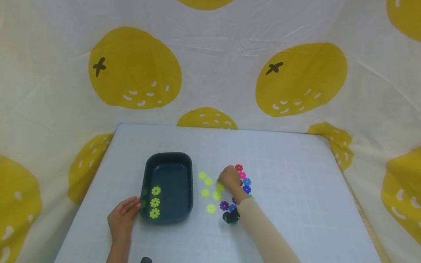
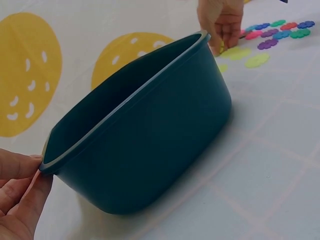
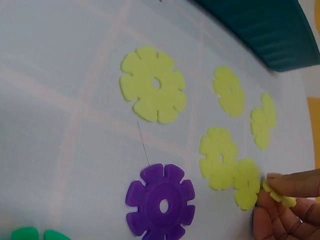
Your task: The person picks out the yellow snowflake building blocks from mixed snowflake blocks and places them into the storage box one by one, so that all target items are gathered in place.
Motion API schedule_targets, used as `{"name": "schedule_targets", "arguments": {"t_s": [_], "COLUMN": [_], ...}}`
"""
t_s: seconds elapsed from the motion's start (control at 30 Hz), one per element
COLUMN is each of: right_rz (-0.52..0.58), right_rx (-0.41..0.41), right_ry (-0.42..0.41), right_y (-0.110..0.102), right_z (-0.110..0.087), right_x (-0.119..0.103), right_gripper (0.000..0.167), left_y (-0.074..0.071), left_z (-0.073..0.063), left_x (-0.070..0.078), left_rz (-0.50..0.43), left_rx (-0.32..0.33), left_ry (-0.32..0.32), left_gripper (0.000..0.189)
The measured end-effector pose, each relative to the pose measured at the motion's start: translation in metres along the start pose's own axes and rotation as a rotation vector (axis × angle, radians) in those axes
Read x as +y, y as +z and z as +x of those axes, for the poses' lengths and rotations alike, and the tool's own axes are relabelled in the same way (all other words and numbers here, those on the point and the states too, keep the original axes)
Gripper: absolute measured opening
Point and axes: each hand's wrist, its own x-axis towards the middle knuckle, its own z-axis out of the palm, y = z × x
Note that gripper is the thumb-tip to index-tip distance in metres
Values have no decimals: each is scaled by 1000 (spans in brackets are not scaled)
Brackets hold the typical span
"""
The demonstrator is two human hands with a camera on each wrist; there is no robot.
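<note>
My left hand (image 1: 120,218) is at the near left side of a dark teal plastic tub (image 2: 150,135), its thumb and fingers pinching the rim. Three yellow flower-shaped discs (image 1: 155,202) show inside along the tub's left side. To the right of the tub, my right hand (image 1: 230,178) pinches a yellow flower-shaped disc (image 3: 288,201) between thumb and fingers, just over the table. Several more yellow discs (image 3: 152,85) lie flat between that hand and the tub; two of them (image 3: 218,157) touch or overlap near the fingertips.
Purple (image 1: 224,205), blue (image 1: 247,181), red (image 1: 239,167), pink and green discs lie beside and under the right forearm, partly hidden. A pale checked cloth (image 1: 306,207) covers the table. A fabric with yellow fruit prints (image 1: 136,70) hangs behind and at the sides.
</note>
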Motion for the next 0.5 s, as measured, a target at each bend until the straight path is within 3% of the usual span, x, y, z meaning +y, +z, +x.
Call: {"name": "schedule_targets", "arguments": {"t_s": [0.13,0.37,0.5], "right_rz": [106,389,614], "right_rx": [-1,-10,-75], "right_ry": [53,307,334], "right_y": [-2,-9,-19], "right_z": [5,15,16], "right_x": [3,0,-1], "right_gripper": [20,27,27], "left_y": [-1,-1,0], "left_z": [1,1,1], "left_x": [-1,-2,-1], "left_rz": [-9,-41,-42], "left_rx": [-2,-6,-12], "left_ry": [-7,-5,2], "left_gripper": [38,38,38]}}
